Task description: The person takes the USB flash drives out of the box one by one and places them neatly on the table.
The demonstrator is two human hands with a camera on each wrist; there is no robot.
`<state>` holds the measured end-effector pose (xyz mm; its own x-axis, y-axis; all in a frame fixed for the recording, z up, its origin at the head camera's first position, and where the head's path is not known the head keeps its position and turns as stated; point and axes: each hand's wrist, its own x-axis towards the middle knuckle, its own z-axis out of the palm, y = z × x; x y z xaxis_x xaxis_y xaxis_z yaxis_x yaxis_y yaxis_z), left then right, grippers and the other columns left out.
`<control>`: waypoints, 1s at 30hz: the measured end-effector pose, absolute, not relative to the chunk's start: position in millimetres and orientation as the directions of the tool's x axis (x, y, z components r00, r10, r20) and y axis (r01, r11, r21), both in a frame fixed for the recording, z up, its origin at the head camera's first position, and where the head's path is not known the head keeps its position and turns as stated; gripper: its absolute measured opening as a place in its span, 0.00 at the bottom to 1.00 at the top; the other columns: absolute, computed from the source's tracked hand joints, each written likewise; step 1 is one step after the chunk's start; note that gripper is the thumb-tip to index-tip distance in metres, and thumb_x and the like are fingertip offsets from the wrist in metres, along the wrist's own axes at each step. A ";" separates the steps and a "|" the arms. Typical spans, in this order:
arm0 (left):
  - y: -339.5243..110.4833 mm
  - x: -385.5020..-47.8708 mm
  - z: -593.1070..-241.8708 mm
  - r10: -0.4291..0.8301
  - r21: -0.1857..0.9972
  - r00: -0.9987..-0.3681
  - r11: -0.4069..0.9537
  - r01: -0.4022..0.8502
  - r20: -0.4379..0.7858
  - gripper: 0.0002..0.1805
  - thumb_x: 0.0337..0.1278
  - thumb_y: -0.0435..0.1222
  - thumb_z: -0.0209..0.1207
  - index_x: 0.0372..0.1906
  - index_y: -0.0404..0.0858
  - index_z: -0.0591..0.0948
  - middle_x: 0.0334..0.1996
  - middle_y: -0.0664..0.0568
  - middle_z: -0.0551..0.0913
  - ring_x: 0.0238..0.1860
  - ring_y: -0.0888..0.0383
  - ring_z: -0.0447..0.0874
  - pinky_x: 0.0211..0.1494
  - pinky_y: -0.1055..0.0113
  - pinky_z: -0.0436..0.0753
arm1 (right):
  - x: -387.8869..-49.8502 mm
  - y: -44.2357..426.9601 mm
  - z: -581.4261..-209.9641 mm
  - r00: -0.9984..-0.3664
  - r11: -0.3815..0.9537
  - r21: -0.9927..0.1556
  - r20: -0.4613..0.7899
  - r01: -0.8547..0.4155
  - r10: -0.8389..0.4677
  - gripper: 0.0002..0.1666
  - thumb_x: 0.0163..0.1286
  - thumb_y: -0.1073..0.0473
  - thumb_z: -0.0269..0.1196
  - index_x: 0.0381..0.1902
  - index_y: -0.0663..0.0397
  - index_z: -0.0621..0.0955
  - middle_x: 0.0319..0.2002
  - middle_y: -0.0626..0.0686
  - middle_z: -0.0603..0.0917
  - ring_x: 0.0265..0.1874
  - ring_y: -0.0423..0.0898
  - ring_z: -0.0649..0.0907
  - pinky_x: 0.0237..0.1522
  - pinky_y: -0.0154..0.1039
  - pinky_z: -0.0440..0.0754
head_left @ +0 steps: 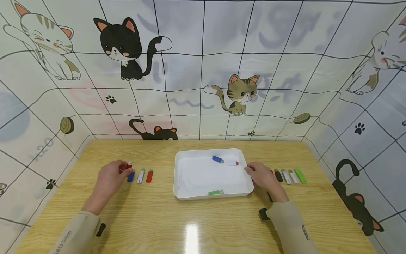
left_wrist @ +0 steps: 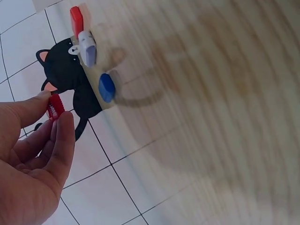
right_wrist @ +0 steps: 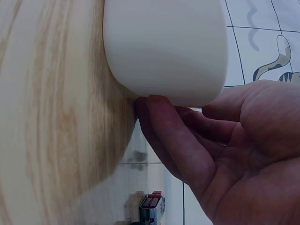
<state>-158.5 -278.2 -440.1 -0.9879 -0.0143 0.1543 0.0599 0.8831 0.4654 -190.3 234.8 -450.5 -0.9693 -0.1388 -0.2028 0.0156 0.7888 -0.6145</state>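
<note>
Between thumb and fingertips my left hand [head_left: 109, 178] pinches a red USB stick [left_wrist: 55, 107], held up off the table at the left. Close to that hand stand a blue USB stick [head_left: 130, 176], a white one [head_left: 141, 176] and another red one [head_left: 149, 176], in a row. My right hand [head_left: 262, 175] grips the right edge of a white tray [head_left: 196, 173], thumb at the rim and fingers against the outer wall. Inside the tray lie a blue USB stick [head_left: 217, 159], a white-and-red one [head_left: 233, 163] and a green one [head_left: 216, 192].
Right of the tray is a row of several USB sticks, among them a black one [head_left: 278, 175] and a green one [head_left: 300, 175]; my right hand partly covers a red one. The wooden table [head_left: 152, 218] meets a cat-patterned wall covering [head_left: 187, 102] at the back and sides.
</note>
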 end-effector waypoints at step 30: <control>-304.4 -168.4 -450.6 -0.049 0.374 -0.999 0.926 -0.044 0.003 0.13 0.68 0.34 0.64 0.39 0.23 0.83 0.31 0.39 0.85 0.30 0.48 0.77 0.31 0.56 0.78 | -190.9 235.4 -452.7 -0.971 0.802 -0.597 -0.205 0.022 -0.125 0.21 0.82 0.58 0.53 0.61 0.71 0.78 0.48 0.61 0.82 0.42 0.53 0.78 0.43 0.47 0.77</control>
<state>-168.4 -304.4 -450.6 -0.9988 -0.0489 0.0030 -0.0443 0.9265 0.3738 -190.9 235.4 -452.7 -0.9707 -0.1253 -0.2050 0.0224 0.8023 -0.5965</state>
